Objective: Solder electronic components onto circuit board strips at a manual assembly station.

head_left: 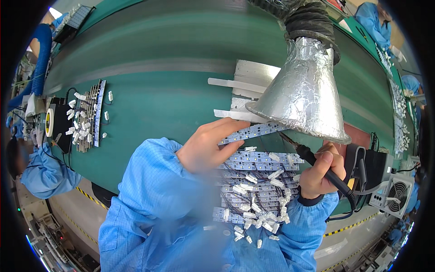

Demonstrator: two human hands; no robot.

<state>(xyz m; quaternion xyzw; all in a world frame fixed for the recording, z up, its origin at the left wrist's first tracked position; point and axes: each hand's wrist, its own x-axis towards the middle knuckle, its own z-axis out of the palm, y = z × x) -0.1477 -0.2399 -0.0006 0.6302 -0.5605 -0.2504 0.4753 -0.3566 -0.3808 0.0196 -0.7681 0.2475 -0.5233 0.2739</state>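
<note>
My left hand (213,143) grips the left end of a narrow white LED circuit strip (253,132), thumb in front and fingers behind. My right hand (322,172) is wrapped around the black handle of a soldering iron (309,156). The iron's tip points up and left at the strip's right part; whether it touches is too small to tell. Below, nearer me, lie rows of similar LED strips (258,159) with dark wires and many white plug connectors (253,207). A foil-covered funnel hood (303,95) hangs just above the strip.
Pale flat bars (240,85) lie beyond my left hand on the green bench (158,99). Another stack of wired LED strips (93,115) stands at left. Right are a box with a fan (396,197) and black equipment (374,165). Co-workers in blue (50,170) sit around.
</note>
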